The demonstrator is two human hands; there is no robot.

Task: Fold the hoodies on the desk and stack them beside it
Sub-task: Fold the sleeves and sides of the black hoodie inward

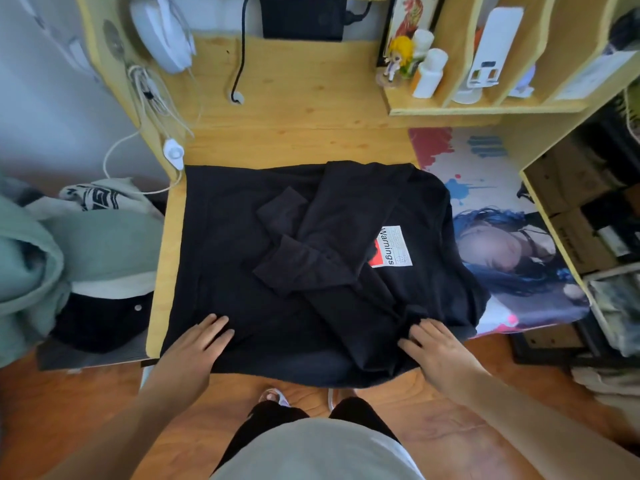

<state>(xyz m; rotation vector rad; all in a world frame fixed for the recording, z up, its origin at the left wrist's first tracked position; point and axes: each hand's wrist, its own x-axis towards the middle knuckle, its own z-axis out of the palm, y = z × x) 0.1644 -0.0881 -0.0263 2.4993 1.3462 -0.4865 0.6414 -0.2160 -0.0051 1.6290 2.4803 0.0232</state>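
A black hoodie [242, 237] lies spread flat on the wooden desk [294, 109], with both sleeves folded across its chest and a white "Warnings" patch showing. My left hand [197, 344] rests flat on the hoodie's near left part, fingers straight. Along the near right edge my right hand [436, 348] lies on the cloth with fingers spread and slightly bent. To the left of the desk, a stack of folded garments [104, 244] sits on a low surface, pale green on top of white and black ones.
A printed desk mat [502, 209] covers the desk's right side, partly under the hoodie. Shelves with bottles and a figurine [398, 57] stand at the back right. White cables [149, 98] and a black cable hang at the back left. Boxes fill the right-hand shelving.
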